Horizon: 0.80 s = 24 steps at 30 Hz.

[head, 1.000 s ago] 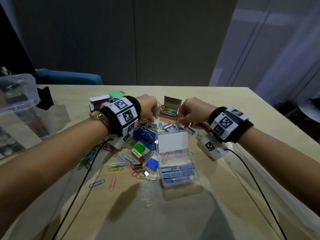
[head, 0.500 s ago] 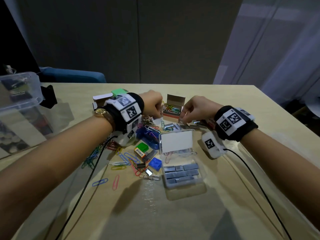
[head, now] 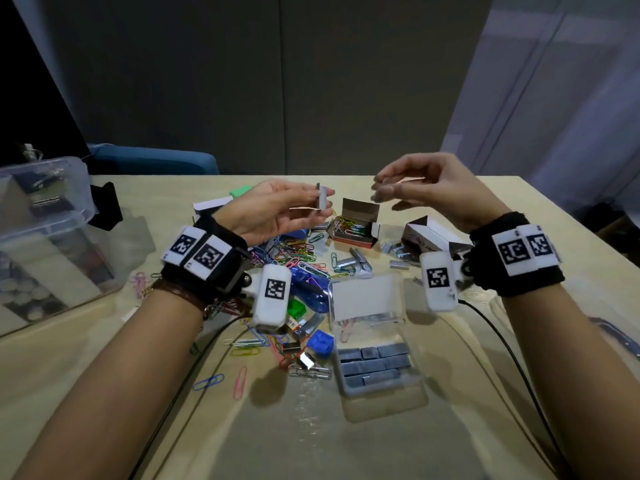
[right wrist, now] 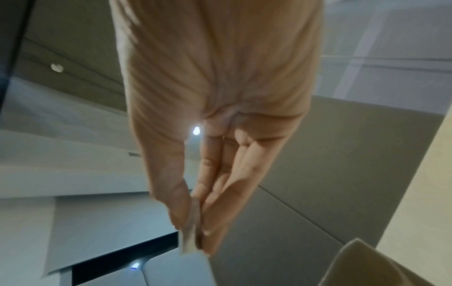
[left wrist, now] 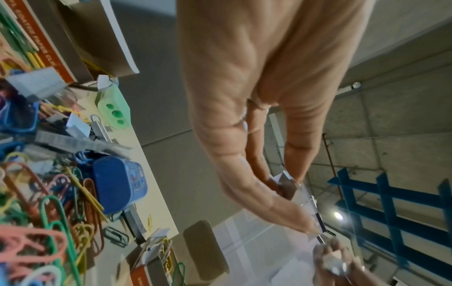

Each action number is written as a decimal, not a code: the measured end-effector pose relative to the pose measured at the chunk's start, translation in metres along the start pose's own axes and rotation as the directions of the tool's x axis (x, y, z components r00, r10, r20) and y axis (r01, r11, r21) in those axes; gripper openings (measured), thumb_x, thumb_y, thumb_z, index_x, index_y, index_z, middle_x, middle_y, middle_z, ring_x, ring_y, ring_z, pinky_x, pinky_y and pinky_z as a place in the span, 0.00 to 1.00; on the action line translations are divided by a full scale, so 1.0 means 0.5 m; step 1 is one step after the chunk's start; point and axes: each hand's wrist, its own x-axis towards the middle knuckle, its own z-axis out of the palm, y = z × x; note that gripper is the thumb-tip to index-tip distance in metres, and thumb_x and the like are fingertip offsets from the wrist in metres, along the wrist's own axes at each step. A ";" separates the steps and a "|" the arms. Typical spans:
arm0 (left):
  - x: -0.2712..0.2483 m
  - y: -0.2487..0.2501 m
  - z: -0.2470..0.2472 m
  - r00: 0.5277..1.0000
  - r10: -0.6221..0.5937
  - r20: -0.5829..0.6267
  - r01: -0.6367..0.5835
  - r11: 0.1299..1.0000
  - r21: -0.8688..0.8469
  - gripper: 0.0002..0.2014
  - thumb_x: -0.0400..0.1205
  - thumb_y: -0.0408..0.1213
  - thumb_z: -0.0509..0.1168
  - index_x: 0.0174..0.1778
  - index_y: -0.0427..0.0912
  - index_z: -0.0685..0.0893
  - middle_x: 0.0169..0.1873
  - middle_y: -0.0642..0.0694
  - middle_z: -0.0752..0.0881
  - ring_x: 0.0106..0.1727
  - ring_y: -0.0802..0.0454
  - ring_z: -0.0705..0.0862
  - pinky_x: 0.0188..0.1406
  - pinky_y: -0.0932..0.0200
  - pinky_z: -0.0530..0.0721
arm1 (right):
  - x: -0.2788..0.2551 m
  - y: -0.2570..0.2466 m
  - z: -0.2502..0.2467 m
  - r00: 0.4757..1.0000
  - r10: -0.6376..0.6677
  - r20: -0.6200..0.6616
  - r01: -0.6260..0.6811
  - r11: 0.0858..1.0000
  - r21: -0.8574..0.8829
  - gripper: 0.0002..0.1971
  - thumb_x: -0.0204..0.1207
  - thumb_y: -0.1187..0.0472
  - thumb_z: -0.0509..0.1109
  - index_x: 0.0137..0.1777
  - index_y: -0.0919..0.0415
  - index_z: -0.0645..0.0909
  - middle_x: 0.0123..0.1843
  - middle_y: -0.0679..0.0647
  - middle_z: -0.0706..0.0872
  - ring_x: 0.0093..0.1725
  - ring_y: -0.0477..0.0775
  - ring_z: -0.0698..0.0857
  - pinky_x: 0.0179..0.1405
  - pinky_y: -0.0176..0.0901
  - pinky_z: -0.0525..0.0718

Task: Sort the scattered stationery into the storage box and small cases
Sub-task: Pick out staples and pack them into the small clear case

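Head view: above the worktop (head: 485, 393), the left hand (head: 277, 211) pinches a staple strip (head: 322, 201) upright; the right hand (head: 426, 188) pinches another.

Left wrist view: fingertips (left wrist: 297, 222) clamp the strip's faces.

Right wrist view: a strip (right wrist: 189, 234) sits between thumb and fingers. Light, stiff and probably brittle; hold the flat sides.

A blue chair (head: 152, 163) stands behind the bench's (head: 346, 445) far left edge; pale curtains (head: 554, 81) hang beyond its right corner.
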 end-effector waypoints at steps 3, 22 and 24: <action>0.004 -0.010 0.007 1.000 0.007 0.024 -0.007 1.000 -0.001 0.14 0.80 0.33 0.63 0.58 0.34 0.86 0.44 0.42 0.90 0.46 0.52 0.88 0.45 0.62 0.90 | -0.001 -0.008 0.015 0.995 -0.095 -0.029 0.095 0.995 0.020 0.14 0.68 0.62 0.78 0.53 0.64 0.85 0.50 0.59 0.92 0.52 0.56 0.91 0.48 0.42 0.89; -0.007 -0.021 0.066 0.996 -0.021 -0.089 0.022 1.000 0.008 0.08 0.81 0.26 0.63 0.52 0.31 0.85 0.42 0.36 0.90 0.37 0.50 0.90 0.42 0.60 0.90 | 0.004 -0.012 0.056 0.981 -0.195 -0.004 0.194 0.977 -0.093 0.10 0.71 0.64 0.78 0.52 0.65 0.88 0.42 0.57 0.91 0.42 0.50 0.89 0.43 0.34 0.86; -0.010 -0.020 0.068 0.995 -0.068 -0.074 0.065 0.997 -0.042 0.09 0.82 0.27 0.62 0.53 0.30 0.86 0.43 0.35 0.90 0.37 0.50 0.90 0.41 0.60 0.91 | 0.003 -0.011 0.056 0.976 -0.216 0.007 0.215 0.969 -0.122 0.10 0.72 0.64 0.78 0.52 0.65 0.89 0.45 0.59 0.92 0.46 0.55 0.91 0.49 0.40 0.88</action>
